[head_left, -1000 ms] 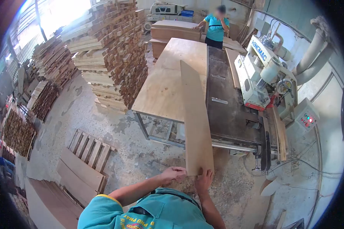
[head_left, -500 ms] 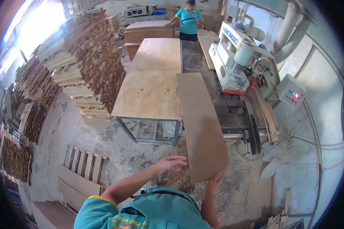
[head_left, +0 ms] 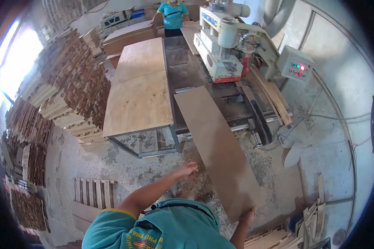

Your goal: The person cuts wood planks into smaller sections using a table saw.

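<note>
A long brown board (head_left: pixel 220 149) slants from the machine table's edge down toward my body, its far end resting on that table. My right hand (head_left: pixel 248 216) grips the board's near corner, with some fingers hidden beneath it. Just left of the board's long edge, my left hand (head_left: pixel 189 169) hovers with its fingers curled in, apart from the board and holding nothing. Beyond stands the white press-like machine (head_left: pixel 220 50) with a red lower edge, over its dark table (head_left: pixel 187 74).
A plywood-topped table (head_left: pixel 139 91) adjoins the machine table on the left. Stacked timber (head_left: pixel 66 91) rises farther left. A control box (head_left: pixel 296 62) with lit lamps is at the right. Another person (head_left: pixel 172 16) stands at the far end. Wood offcuts (head_left: pixel 313 220) lie lower right, a pallet (head_left: pixel 94 193) lower left.
My right hand has drawn the board's near end toward me and to the right, with less of the board on the table. My left hand has come off the board's edge and curled.
</note>
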`<state>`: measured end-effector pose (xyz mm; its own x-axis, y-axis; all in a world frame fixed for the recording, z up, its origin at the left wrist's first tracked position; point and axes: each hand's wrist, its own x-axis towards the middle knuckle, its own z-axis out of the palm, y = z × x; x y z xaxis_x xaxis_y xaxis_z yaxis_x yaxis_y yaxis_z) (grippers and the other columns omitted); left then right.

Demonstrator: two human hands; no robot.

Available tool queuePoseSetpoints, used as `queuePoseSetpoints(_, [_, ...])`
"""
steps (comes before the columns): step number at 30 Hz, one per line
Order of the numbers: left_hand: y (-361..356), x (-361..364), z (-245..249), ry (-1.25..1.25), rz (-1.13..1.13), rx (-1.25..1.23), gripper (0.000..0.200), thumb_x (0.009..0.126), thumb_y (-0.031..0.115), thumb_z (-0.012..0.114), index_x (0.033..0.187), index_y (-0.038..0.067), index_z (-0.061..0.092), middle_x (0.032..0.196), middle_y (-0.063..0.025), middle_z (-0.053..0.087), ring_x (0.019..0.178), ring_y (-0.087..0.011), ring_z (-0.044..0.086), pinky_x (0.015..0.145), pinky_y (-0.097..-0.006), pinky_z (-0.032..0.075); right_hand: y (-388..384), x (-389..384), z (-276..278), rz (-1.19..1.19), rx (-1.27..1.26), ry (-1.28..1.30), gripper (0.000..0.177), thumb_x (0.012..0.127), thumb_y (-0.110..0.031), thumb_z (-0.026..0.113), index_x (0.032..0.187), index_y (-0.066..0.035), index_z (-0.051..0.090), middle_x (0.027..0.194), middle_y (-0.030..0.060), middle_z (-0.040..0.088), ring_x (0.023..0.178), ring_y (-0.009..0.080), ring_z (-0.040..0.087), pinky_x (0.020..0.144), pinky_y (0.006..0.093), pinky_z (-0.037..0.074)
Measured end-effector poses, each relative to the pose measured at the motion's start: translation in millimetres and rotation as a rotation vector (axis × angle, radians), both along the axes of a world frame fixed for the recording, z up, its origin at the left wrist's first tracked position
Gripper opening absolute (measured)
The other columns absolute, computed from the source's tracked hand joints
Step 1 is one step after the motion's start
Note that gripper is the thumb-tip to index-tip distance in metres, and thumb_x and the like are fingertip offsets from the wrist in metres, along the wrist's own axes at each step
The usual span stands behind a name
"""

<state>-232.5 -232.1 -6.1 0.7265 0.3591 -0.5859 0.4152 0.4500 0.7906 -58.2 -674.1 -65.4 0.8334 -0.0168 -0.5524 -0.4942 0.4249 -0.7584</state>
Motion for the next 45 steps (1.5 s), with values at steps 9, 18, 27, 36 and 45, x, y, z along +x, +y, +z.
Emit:
queuePoseSetpoints(9, [-93.4,107.1,-10.5,0.158,-0.343,0.725,0.055,0.091,0.037,0.064,0.119,-0.006,0.043,0.107,-0.0187,0.059,0.092,-0.0288,0.063,0.079,-0.0383,0.051,-124.3,-0.7,-38.9,-0.168,-0.463,0.168,0.033,0.098,-0.037,0.057,0.098,-0.005,0.058,0.094,0.0070,0.058,0.086,0.0236,0.057,0.082,0.0414,0.052])
queuePoseSetpoints(18, [-85.4,195.7,-13.9,0.097,-0.350,0.647,0.073,0.091,0.032,0.063,0.136,-0.015,0.029,0.099,-0.0205,0.061,0.090,-0.0310,0.063,0.081,-0.0403,0.050,-90.0,33.8,9.9,-0.213,-0.136,0.085,0.044,0.099,-0.035,0.055,0.126,-0.002,0.052,0.122,0.0135,0.059,0.107,0.0296,0.058,0.091,0.0435,0.049])
queuePoseSetpoints(27, [-79.2,237.5,-45.4,0.035,-0.306,0.984,0.092,0.090,0.032,0.061,0.144,-0.018,0.005,0.120,-0.0313,0.053,0.098,-0.0406,0.062,0.085,-0.0461,0.050,-87.7,82.8,-14.6,-0.076,-0.143,-0.074,0.043,0.096,-0.034,0.061,0.124,-0.002,0.052,0.118,0.0115,0.060,0.108,0.0251,0.055,0.096,0.0399,0.044])
queuePoseSetpoints(36, [-56.2,243.2,-24.2,0.017,-0.362,0.787,0.098,0.088,0.033,0.063,0.144,-0.016,-0.001,0.146,-0.0393,0.020,0.137,-0.0501,0.027,0.112,-0.0470,0.030,-52.0,93.0,20.6,-0.167,-0.244,0.005,0.049,0.092,-0.033,0.067,0.126,0.001,0.053,0.121,0.0125,0.060,0.105,0.0286,0.057,0.092,0.0436,0.047])
queuePoseSetpoints(45, [-34.2,261.0,-26.1,0.072,-0.278,0.901,0.094,0.089,0.038,0.061,0.142,-0.018,0.008,0.139,-0.0382,0.031,0.124,-0.0492,0.045,0.099,-0.0484,0.046,-47.3,106.8,-17.0,-0.039,-0.133,0.034,0.044,0.097,-0.033,0.057,0.131,-0.004,0.052,0.129,0.0082,0.058,0.117,0.0257,0.054,0.100,0.0401,0.043])
